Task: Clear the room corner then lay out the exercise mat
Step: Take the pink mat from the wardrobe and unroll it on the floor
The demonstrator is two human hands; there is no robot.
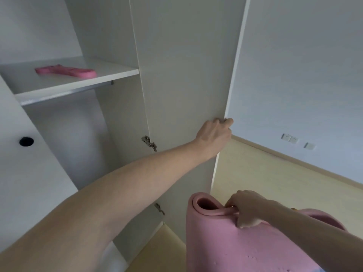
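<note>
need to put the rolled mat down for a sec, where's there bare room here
Bare floor lies right of the open wardrobe door, up to the wall with the sockets. The shelf is bare right of the pink object. Both hands are busy: left hand on the door edge, right hand gripping the mat.

- Light: soft, even, cool; no hard source visible in frame.
- Brightest zone: white wall (304, 65), upper right.
- Dimmer: wardrobe interior (78, 134), left centre, with diffuse shadow under the shelf (78, 83).
- No glare spots.
- Overall slightly soft, compression smear; forearm at lower left is blurred.
- Wide-angle bowing: door edge (233, 75) and skirting lean toward the frame edges.
</note>
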